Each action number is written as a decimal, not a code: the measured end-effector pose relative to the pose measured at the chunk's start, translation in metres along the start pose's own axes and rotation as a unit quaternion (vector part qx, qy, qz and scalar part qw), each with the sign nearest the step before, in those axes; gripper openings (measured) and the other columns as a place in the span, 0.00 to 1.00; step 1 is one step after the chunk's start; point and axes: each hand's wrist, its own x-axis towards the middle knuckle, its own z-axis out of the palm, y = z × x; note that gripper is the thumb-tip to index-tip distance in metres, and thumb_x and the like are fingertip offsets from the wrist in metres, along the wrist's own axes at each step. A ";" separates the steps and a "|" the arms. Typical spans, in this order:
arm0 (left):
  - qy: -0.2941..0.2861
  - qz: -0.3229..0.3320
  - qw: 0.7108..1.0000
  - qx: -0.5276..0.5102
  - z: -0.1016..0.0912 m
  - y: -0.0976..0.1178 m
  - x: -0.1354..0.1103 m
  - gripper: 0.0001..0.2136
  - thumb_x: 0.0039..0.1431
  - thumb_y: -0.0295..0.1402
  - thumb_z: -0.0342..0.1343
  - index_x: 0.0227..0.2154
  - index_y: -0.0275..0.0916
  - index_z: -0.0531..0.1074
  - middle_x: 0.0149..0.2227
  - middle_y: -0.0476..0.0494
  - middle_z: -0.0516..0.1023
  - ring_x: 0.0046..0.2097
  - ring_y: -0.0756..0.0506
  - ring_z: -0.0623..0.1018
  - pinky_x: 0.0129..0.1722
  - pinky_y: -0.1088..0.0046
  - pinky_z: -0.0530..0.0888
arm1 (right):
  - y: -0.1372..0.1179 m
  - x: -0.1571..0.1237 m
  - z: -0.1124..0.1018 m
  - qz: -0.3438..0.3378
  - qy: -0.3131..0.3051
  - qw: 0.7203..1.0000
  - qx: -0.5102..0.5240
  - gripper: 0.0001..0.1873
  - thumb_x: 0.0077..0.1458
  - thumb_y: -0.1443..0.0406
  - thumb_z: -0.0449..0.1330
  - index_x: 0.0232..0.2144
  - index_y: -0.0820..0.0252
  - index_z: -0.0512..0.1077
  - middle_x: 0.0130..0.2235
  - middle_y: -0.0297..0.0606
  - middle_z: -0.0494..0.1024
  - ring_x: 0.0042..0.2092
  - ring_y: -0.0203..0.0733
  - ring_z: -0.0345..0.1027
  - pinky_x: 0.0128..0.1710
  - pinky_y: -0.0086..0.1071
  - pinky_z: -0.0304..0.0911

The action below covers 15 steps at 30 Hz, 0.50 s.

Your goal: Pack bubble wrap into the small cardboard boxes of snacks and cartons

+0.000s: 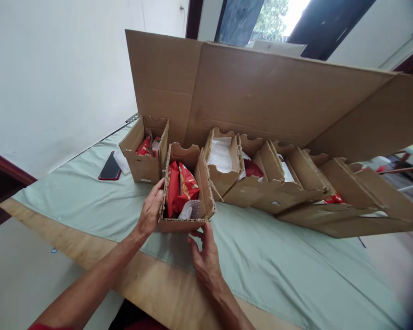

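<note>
An open-topped cardboard box [182, 225] is held between my two hands over the cloth. Inside it are red packets [174, 188] with gold print and a piece of bubble wrap [190, 210]. My left hand [151, 208] grips the box's left wall, its fingers along the outside. At the front right corner, my right hand [204, 254] holds the box low, fingertips against its edge and partly under it, thumb apart. Whether the box's base touches the cloth, I cannot tell.
A similar box [144, 167] with red packets stands behind on the left, beside a dark phone [110, 166]. Several more boxes [227, 183] line up to the right, some tilted. A tall cardboard panel [248, 87] rises behind them. Pale green cloth [254, 256] covers the wooden table [151, 284].
</note>
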 end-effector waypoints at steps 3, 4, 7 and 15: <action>-0.018 0.011 0.995 -0.098 0.004 0.001 0.010 0.32 0.61 0.57 0.54 0.61 0.41 0.71 0.62 0.41 0.76 0.68 0.36 0.68 0.69 0.59 0.65 | -0.009 0.012 0.012 -0.008 -0.004 1.000 0.008 0.38 0.63 0.64 0.55 0.72 0.49 0.47 0.68 0.50 0.64 0.50 0.47 0.76 0.52 0.46 0.74; -0.026 0.004 0.992 -0.124 0.003 0.001 0.015 0.35 0.60 0.60 0.52 0.60 0.41 0.72 0.61 0.40 0.77 0.68 0.35 0.68 0.68 0.58 0.65 | -0.011 0.018 0.015 -0.013 -0.008 1.000 0.012 0.39 0.63 0.64 0.55 0.72 0.49 0.46 0.69 0.51 0.61 0.52 0.47 0.75 0.54 0.47 0.73; -0.049 -0.023 0.987 -0.149 -0.008 -0.002 0.025 0.40 0.59 0.66 0.45 0.60 0.38 0.72 0.60 0.37 0.77 0.67 0.34 0.69 0.66 0.56 0.68 | -0.009 0.033 0.019 -0.036 -0.019 0.999 0.028 0.39 0.64 0.64 0.54 0.73 0.50 0.44 0.72 0.50 0.55 0.63 0.51 0.67 0.61 0.50 0.67; -0.043 0.029 0.965 0.256 -0.033 -0.031 -0.006 0.23 0.58 0.36 0.56 0.56 0.36 0.72 0.53 0.35 0.80 0.51 0.39 0.80 0.50 0.62 0.77 | 0.040 0.025 0.011 -0.025 -0.051 0.998 -0.006 0.37 0.61 0.65 0.57 0.71 0.53 0.55 0.71 0.47 0.61 0.70 0.53 0.57 0.67 0.53 0.60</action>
